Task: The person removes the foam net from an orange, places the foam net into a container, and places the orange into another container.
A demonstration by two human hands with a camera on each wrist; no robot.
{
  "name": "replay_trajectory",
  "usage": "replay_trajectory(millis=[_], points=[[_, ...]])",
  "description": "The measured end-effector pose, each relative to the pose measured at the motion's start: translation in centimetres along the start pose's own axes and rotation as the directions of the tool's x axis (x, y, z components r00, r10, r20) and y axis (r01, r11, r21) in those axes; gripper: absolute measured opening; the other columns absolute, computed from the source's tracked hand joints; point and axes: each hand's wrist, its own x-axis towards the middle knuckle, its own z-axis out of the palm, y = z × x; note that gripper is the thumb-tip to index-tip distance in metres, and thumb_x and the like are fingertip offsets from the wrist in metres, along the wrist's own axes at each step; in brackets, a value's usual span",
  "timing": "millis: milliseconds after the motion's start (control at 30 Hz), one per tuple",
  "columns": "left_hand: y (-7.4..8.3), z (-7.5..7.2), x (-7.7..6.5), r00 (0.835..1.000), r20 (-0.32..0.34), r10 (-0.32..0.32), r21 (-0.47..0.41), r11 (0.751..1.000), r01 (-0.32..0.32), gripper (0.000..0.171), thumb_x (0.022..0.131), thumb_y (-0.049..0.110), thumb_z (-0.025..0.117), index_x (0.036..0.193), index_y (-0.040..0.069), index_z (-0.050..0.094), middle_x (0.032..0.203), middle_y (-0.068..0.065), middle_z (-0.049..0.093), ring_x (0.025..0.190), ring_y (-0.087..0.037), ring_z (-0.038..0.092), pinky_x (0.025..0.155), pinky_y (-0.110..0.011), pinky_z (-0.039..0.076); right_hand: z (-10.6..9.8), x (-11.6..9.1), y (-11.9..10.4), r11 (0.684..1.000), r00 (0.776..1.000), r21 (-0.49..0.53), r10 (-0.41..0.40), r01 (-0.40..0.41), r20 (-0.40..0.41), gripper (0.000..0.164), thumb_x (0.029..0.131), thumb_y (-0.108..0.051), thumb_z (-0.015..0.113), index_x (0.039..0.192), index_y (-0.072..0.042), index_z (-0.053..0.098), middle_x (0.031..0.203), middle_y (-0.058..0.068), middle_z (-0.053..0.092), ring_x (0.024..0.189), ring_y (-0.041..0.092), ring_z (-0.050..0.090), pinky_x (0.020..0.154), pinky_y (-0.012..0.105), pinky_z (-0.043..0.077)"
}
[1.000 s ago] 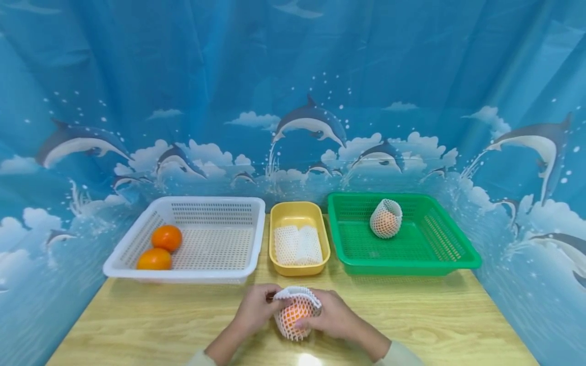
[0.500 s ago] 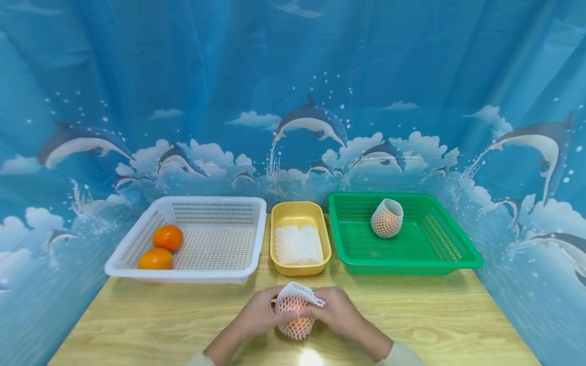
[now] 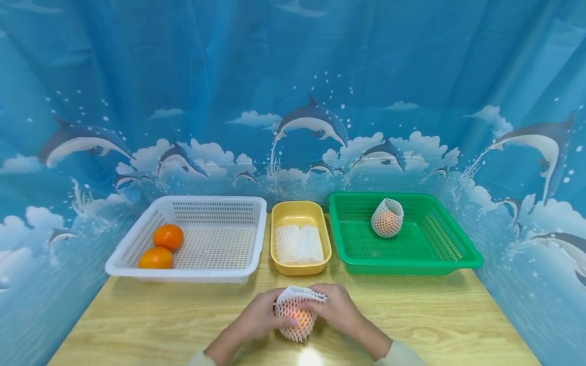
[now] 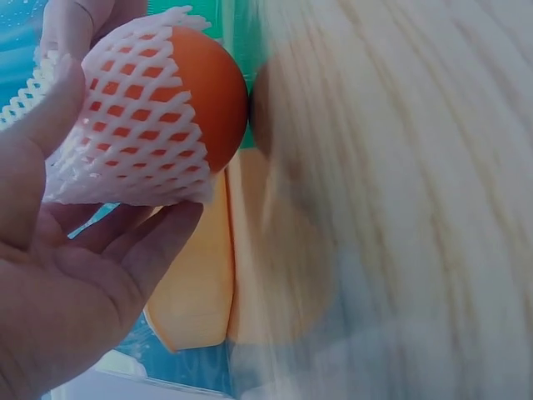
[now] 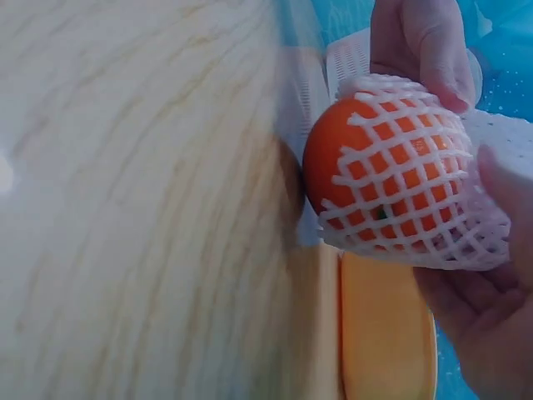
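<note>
An orange (image 4: 223, 100) sits inside a white foam fruit net (image 3: 299, 328) at the front middle of the table. Its bare bottom sticks out of the net in both wrist views and appears to rest on the tabletop. My left hand (image 3: 262, 316) holds the netted fruit from the left, thumb across the front. From the right, my right hand (image 3: 336, 307) grips the upper part of the net, with its thumb over the mesh. The loose top of the net stands above the fruit. In the right wrist view a small green spot (image 5: 381, 213) shows through the mesh.
Behind the hands stands a yellow tray (image 3: 323, 234) with two white foam nets (image 3: 297, 245). A white basket (image 3: 254, 239) on the left holds two oranges (image 3: 161, 249). On the right, a green basket (image 3: 412, 264) contains another netted fruit (image 3: 386, 219). A dolphin-print curtain (image 3: 229, 76) hangs behind.
The net's top edge has shifted and tilted right between the fingers, and both thumbs have changed place on the mesh. The netted orange stays in nearly the same spot. Baskets and tray are unchanged.
</note>
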Motion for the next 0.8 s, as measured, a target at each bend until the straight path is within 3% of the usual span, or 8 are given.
replay_trajectory(millis=[67, 167, 333, 500, 567, 667, 800], points=[[0.02, -0.01, -0.04, 1.000, -0.024, -0.018, 0.007, 1.000, 0.019, 0.056, 0.076, 0.036, 0.080, 0.122, 0.009, 0.064, 0.110, -0.002, 0.069, 0.096, -0.013, 0.064, 0.085, -0.029, 0.054, 0.10, -0.06, 0.05, 0.999, 0.996, -0.010, 0.046, -0.045, 0.070, 0.046, 0.080, -0.041, 0.076, 0.115, -0.011, 0.068, 0.104, -0.003, 0.072, 0.091, 0.007, 0.066, 0.082, 0.030, 0.057], [0.07, -0.04, 0.00, 0.997, -0.071, -0.037, 0.021, 0.999, 0.039, 0.052, 0.076, 0.032, 0.080, 0.119, 0.006, 0.066, 0.107, -0.004, 0.070, 0.095, -0.015, 0.065, 0.083, -0.028, 0.055, 0.35, -0.27, 0.26, 0.995, 0.982, -0.023, 0.101, -0.098, 0.162, 0.067, 0.078, -0.046, 0.077, 0.132, -0.010, 0.058, 0.117, 0.000, 0.067, 0.104, 0.010, 0.063, 0.093, 0.032, 0.052], [0.28, -0.06, 0.20, 0.989, -0.138, -0.057, 0.000, 0.998, 0.058, 0.041, 0.079, 0.022, 0.079, 0.113, 0.002, 0.068, 0.104, -0.007, 0.071, 0.094, -0.019, 0.067, 0.082, -0.027, 0.056, 0.49, -0.39, 0.40, 0.992, 0.973, -0.011, 0.128, -0.128, 0.192, 0.070, 0.075, -0.048, 0.079, 0.131, -0.013, 0.056, 0.115, -0.002, 0.067, 0.101, 0.009, 0.063, 0.091, 0.030, 0.053], [0.21, 0.04, 0.18, 0.972, -0.225, -0.062, 0.002, 0.998, 0.064, 0.014, 0.081, 0.009, 0.075, 0.095, 0.006, 0.074, 0.090, -0.003, 0.073, 0.081, -0.010, 0.066, 0.071, -0.022, 0.055, 0.42, -0.49, 0.53, 0.992, 0.964, -0.034, 0.124, -0.119, 0.236, 0.089, 0.074, -0.047, 0.081, 0.143, -0.005, 0.045, 0.130, 0.005, 0.061, 0.117, 0.020, 0.057, 0.102, 0.043, 0.046], [0.12, 0.04, 0.21, 0.965, -0.255, -0.060, 0.016, 0.998, 0.066, 0.011, 0.080, 0.003, 0.073, 0.089, 0.009, 0.075, 0.085, 0.000, 0.073, 0.076, -0.006, 0.064, 0.068, -0.020, 0.054, 0.39, -0.58, 0.61, 0.993, 0.963, -0.055, 0.114, -0.104, 0.244, 0.095, 0.074, -0.047, 0.081, 0.145, -0.001, 0.040, 0.134, 0.009, 0.058, 0.121, 0.025, 0.055, 0.104, 0.048, 0.043], [-0.02, 0.00, 0.25, 0.964, -0.260, -0.052, 0.017, 0.998, 0.058, 0.010, 0.081, 0.005, 0.074, 0.090, 0.009, 0.075, 0.086, 0.000, 0.073, 0.077, -0.007, 0.065, 0.069, -0.019, 0.054, 0.34, -0.60, 0.61, 0.995, 0.971, -0.069, 0.087, -0.073, 0.224, 0.091, 0.074, -0.049, 0.080, 0.143, -0.001, 0.044, 0.132, 0.008, 0.059, 0.119, 0.024, 0.057, 0.103, 0.047, 0.044], [-0.08, 0.00, 0.26, 0.977, -0.210, -0.041, -0.046, 0.998, 0.032, 0.023, 0.083, 0.015, 0.077, 0.102, 0.004, 0.071, 0.097, -0.006, 0.072, 0.090, -0.019, 0.068, 0.074, -0.021, 0.056, 0.30, -0.47, 0.56, 0.998, 0.979, -0.050, 0.055, -0.046, 0.197, 0.073, 0.074, -0.048, 0.080, 0.134, -0.014, 0.056, 0.123, -0.001, 0.065, 0.108, 0.013, 0.062, 0.096, 0.036, 0.050]])
